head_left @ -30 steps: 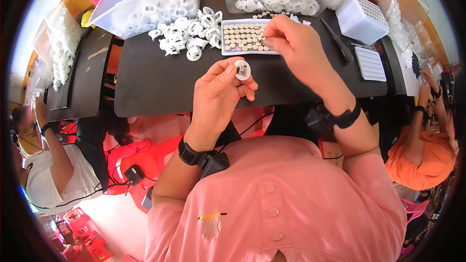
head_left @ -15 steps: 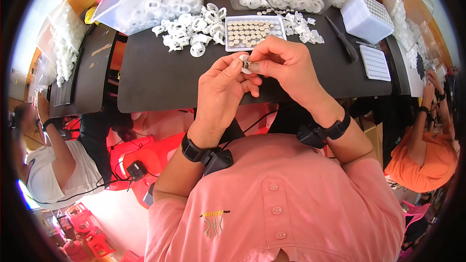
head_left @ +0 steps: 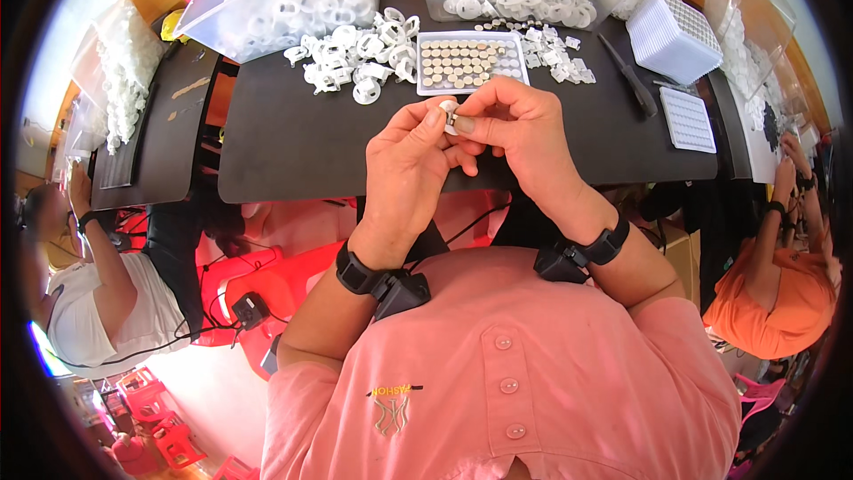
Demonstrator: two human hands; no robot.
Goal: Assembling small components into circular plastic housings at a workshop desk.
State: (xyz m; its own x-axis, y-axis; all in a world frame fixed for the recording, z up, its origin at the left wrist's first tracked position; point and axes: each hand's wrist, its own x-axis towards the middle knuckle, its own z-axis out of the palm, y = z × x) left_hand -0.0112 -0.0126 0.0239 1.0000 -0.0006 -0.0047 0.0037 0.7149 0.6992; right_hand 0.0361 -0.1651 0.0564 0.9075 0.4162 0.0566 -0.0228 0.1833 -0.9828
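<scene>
I see the white round piece (head_left: 448,107) above the surface (head_left: 311,147), pinched in the left hand's (head_left: 410,147) grip; the right hand's (head_left: 524,129) fingertips close on it too, so I judge it unfinished. Beyond, the tray (head_left: 420,71) holds discs (head_left: 447,62), its right cells bare; heaped white parts (head_left: 342,58) remain farther left.

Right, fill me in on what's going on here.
A seated person holds a small white round part in the left hand, while the fingers of the right hand pinch at its right side; finer detail is hidden. Just beyond on the dark table sits a tray of pale discs, with a heap of white parts to its left and small flat white pieces to its right.
</scene>
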